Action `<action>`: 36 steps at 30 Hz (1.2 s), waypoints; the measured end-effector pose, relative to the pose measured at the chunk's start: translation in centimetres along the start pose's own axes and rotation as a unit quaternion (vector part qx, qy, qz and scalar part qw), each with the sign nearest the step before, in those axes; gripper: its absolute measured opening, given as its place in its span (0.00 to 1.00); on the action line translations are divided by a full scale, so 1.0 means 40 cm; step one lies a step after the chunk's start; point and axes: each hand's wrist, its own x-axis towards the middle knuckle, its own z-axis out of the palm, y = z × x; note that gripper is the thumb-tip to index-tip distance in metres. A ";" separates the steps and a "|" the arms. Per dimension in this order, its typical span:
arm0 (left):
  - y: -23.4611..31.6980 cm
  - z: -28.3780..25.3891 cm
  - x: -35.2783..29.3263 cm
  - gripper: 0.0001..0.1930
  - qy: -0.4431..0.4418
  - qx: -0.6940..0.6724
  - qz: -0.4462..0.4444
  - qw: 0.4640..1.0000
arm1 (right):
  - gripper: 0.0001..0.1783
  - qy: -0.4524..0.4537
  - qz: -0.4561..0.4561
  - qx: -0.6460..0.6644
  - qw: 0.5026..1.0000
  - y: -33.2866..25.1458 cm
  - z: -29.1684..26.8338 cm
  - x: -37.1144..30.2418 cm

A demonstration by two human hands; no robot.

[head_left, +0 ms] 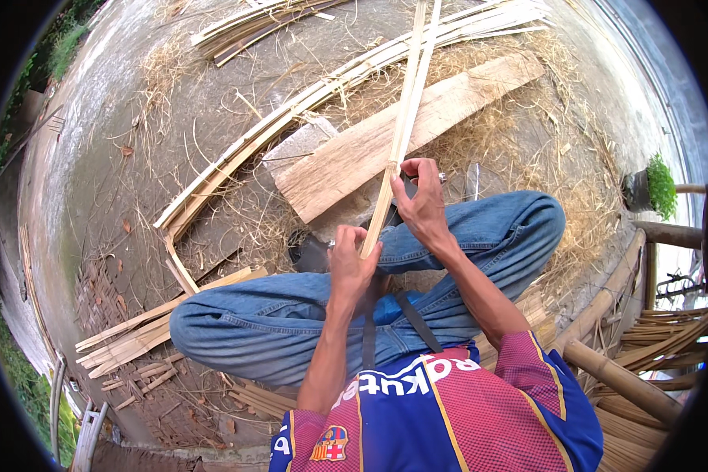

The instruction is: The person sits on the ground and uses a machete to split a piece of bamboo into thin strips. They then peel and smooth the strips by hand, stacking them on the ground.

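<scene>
A long pale bamboo strip (407,110) slants from between my hands up past the top edge of the view. Above my right hand it parts into two thin lengths. My left hand (352,259) is closed round its lower end, over my crossed legs. Higher up, my right hand (426,203) pinches the strip's edge near the point where it divides, a ring on one finger. Beneath the strip lies a broad wooden plank (354,173), its near end resting by a grey block (300,145). Something narrow and shiny (473,181) lies beside my right knee, too unclear to name.
Bundles of long split strips (283,110) lie beyond the plank, with another bundle (267,23) farther off. Shavings (480,126) litter the ground. Short slats (134,334) lie by my left knee. At right are bamboo poles (621,381) and a potted plant (659,189).
</scene>
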 end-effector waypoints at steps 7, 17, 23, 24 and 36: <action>-0.021 0.018 0.005 0.14 0.015 -0.025 0.018 0.999 | 0.10 -0.129 -0.029 0.044 0.990 -0.015 0.005 -0.207; -0.040 0.011 -0.001 0.13 -0.011 -0.062 0.011 0.998 | 0.07 -0.184 0.066 0.084 0.977 -0.003 -0.017 -0.215; -0.020 -0.013 -0.006 0.14 -0.010 -0.134 -0.070 0.988 | 0.09 -0.290 0.061 0.054 0.954 0.030 -0.024 -0.190; 0.002 -0.018 -0.017 0.14 -0.006 -0.109 -0.069 0.992 | 0.09 -0.285 0.038 0.050 0.956 0.038 -0.020 -0.192; -0.015 -0.044 -0.168 0.12 -0.097 -0.112 -0.194 0.970 | 0.12 -0.316 0.050 0.060 0.946 0.045 -0.043 -0.220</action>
